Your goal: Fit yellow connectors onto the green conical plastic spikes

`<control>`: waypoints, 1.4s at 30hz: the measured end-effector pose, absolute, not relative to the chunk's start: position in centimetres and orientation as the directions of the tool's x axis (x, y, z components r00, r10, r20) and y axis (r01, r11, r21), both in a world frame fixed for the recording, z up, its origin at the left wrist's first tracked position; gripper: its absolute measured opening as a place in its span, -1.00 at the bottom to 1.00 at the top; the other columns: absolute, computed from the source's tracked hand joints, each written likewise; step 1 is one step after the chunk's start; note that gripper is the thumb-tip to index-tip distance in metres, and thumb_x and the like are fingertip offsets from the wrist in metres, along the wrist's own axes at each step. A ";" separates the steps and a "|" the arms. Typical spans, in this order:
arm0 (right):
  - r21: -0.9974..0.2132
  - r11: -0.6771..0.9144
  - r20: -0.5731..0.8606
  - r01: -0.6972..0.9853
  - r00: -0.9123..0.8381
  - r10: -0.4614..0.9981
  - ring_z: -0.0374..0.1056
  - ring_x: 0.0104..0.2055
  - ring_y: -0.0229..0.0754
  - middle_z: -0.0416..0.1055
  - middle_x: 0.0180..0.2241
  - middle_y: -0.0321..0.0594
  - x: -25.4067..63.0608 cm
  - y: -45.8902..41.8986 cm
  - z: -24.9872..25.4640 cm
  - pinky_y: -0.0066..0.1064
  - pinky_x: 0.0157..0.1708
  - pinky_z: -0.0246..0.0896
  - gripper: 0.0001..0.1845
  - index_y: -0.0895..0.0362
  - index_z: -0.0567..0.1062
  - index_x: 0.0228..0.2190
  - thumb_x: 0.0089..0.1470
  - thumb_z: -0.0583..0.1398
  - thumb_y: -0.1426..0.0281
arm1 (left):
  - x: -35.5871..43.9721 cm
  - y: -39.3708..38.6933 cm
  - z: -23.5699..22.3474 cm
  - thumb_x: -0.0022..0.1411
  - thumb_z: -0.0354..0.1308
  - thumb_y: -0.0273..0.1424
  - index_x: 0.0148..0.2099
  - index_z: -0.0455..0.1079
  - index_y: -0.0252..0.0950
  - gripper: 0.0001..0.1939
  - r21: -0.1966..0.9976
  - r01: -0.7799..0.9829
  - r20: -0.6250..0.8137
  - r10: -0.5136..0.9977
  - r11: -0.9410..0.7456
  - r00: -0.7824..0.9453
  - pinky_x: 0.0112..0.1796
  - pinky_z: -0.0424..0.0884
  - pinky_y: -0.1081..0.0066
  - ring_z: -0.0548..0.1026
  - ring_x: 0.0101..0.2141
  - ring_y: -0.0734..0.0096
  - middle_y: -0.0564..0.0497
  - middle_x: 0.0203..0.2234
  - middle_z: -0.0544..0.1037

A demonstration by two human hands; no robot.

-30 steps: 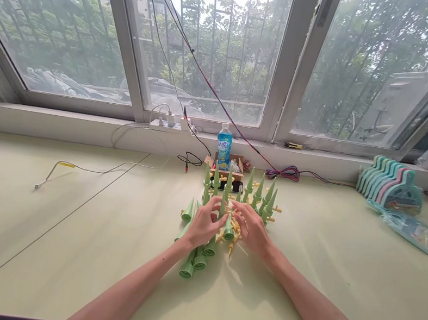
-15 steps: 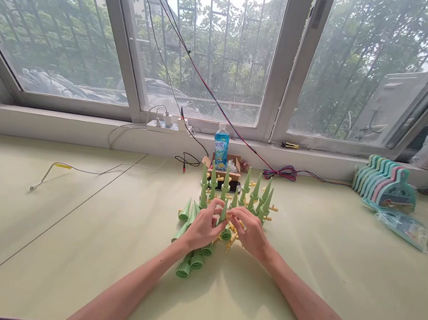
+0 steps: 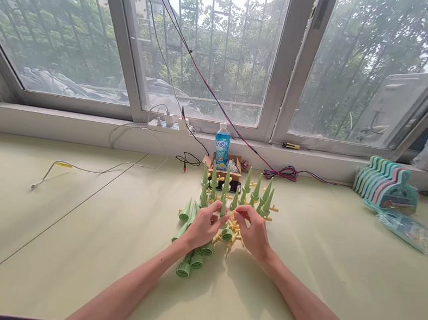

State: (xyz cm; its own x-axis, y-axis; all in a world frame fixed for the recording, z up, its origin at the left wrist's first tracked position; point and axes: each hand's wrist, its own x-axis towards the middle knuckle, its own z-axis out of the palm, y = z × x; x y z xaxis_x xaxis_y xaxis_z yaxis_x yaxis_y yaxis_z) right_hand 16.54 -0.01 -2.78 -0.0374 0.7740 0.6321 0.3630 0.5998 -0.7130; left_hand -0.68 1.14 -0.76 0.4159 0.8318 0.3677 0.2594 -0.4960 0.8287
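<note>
My left hand point(image 3: 202, 228) is closed around a green plastic cone spike point(image 3: 224, 206), which points upward between thumb and fingers. Just to its right, my right hand point(image 3: 254, 234) has thumb and fingertips pinched together; whatever they hold is too small to make out. Below the fingertips lies a loose pile of small yellow valve-like pieces point(image 3: 229, 244). Beyond both hands stand several upright green cones point(image 3: 247, 183), many with yellow pieces sticking out of their sides. More green cones point(image 3: 197, 261) lie beside and under my left hand, some showing threaded open ends.
A blue-labelled bottle point(image 3: 221, 147) and an open cardboard box point(image 3: 238, 168) stand behind the cones, near a dark phone point(image 3: 231, 185). Cable coils point(image 3: 286, 173) lie by the wall. Pastel plastic racks point(image 3: 387, 185) stand right; a thin wire point(image 3: 88, 170) lies left.
My right hand has drawn slightly right, away from the cone, and its fingers are more bunched. My left hand still holds the cone in nearly the same place.
</note>
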 end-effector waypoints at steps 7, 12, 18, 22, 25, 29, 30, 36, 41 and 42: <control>-0.663 0.638 0.678 0.392 -0.049 0.734 0.39 -0.35 -0.21 0.44 -0.31 -0.21 16.6 -0.2 -2.5 -0.36 -0.30 0.32 -0.79 0.08 0.48 -0.18 0.27 0.07 0.33 | -0.6 1.1 -0.4 0.30 -0.03 -0.06 -0.27 0.24 -0.26 -0.65 0.925 0.173 0.275 0.911 -0.338 0.308 -0.66 0.18 0.53 0.30 -0.72 0.52 0.18 -0.71 0.28; -0.641 0.658 0.694 0.395 -0.067 0.717 0.35 -0.35 -0.20 0.43 -0.34 -0.19 16.5 -0.4 -2.3 -0.36 -0.33 0.30 -0.78 0.09 0.50 -0.24 0.27 0.07 0.33 | -0.5 1.0 -0.4 0.29 0.00 -0.06 -0.29 0.21 -0.26 -0.65 0.938 0.153 0.253 0.917 -0.311 0.309 -0.66 0.17 0.53 0.27 -0.74 0.54 0.20 -0.77 0.26; -0.666 0.637 0.678 0.388 -0.040 0.734 0.36 -0.37 -0.19 0.45 -0.35 -0.18 16.4 -0.4 -2.4 -0.33 -0.33 0.33 -0.77 0.09 0.50 -0.27 0.27 0.07 0.29 | -0.4 1.2 -0.9 0.31 -0.01 -0.07 -0.33 0.15 -0.25 -0.65 0.936 0.140 0.264 0.907 -0.323 0.328 -0.66 0.18 0.54 0.25 -0.74 0.57 0.23 -0.76 0.21; -0.677 0.629 0.670 0.381 -0.034 0.742 0.36 -0.37 -0.19 0.45 -0.36 -0.19 16.5 -0.4 -2.4 -0.34 -0.33 0.33 -0.78 0.10 0.49 -0.29 0.26 0.08 0.29 | -0.4 1.1 -0.8 0.32 -0.02 -0.09 -0.34 0.13 -0.25 -0.66 0.939 0.118 0.266 0.899 -0.324 0.348 -0.67 0.17 0.56 0.24 -0.74 0.58 0.24 -0.76 0.19; -0.696 0.618 0.654 0.365 -0.032 0.755 0.36 -0.39 -0.20 0.44 -0.38 -0.20 16.5 -0.5 -2.4 -0.36 -0.34 0.33 -0.80 0.10 0.48 -0.30 0.25 0.09 0.30 | -0.4 1.0 -0.7 0.32 -0.02 -0.10 -0.34 0.13 -0.25 -0.66 0.937 0.119 0.267 0.894 -0.328 0.360 -0.67 0.16 0.56 0.25 -0.74 0.58 0.24 -0.76 0.19; -0.715 0.604 0.636 0.350 -0.030 0.771 0.36 -0.40 -0.21 0.44 -0.38 -0.20 16.4 -0.5 -2.3 -0.36 -0.37 0.32 -0.78 0.12 0.47 -0.34 0.25 0.10 0.29 | -0.4 1.0 -0.7 0.31 -0.01 -0.09 -0.37 0.09 -0.25 -0.64 0.935 0.124 0.272 0.896 -0.332 0.350 -0.67 0.15 0.56 0.28 -0.74 0.56 0.23 -0.76 0.20; -0.718 0.601 0.633 0.351 -0.031 0.774 0.35 -0.41 -0.21 0.44 -0.39 -0.20 16.4 -0.5 -2.3 -0.37 -0.38 0.32 -0.78 0.13 0.47 -0.35 0.25 0.10 0.28 | -0.4 1.0 -0.8 0.31 -0.01 -0.08 -0.37 0.09 -0.25 -0.63 0.934 0.126 0.273 0.898 -0.333 0.346 -0.67 0.15 0.56 0.28 -0.74 0.56 0.23 -0.76 0.20; -0.744 0.567 0.599 0.353 -0.022 0.800 0.30 -0.47 -0.23 0.39 -0.47 -0.24 16.3 -0.5 -2.5 -0.38 -0.43 0.27 -0.74 0.13 0.45 -0.38 0.24 0.11 0.23 | -0.5 1.0 -1.0 0.30 0.00 -0.07 -0.36 0.12 -0.25 -0.64 0.928 0.136 0.285 0.898 -0.346 0.336 -0.68 0.17 0.56 0.29 -0.72 0.56 0.22 -0.73 0.19; -0.766 0.535 0.563 0.356 -0.030 0.826 0.25 -0.53 -0.25 0.33 -0.54 -0.30 16.3 -0.6 -2.5 -0.41 -0.48 0.21 -0.71 0.13 0.41 -0.41 0.24 0.09 0.21 | -0.4 0.9 -0.9 0.30 0.01 -0.09 -0.35 0.13 -0.26 -0.65 0.920 0.134 0.304 0.886 -0.368 0.350 -0.68 0.19 0.55 0.28 -0.72 0.56 0.20 -0.71 0.21; -0.768 0.529 0.558 0.361 -0.031 0.830 0.23 -0.54 -0.26 0.31 -0.56 -0.31 16.3 -0.6 -2.5 -0.41 -0.49 0.20 -0.70 0.13 0.41 -0.43 0.24 0.09 0.20 | -0.4 0.9 -0.9 0.30 0.01 -0.09 -0.35 0.13 -0.25 -0.65 0.917 0.139 0.308 0.884 -0.375 0.350 -0.68 0.18 0.55 0.28 -0.72 0.57 0.20 -0.71 0.20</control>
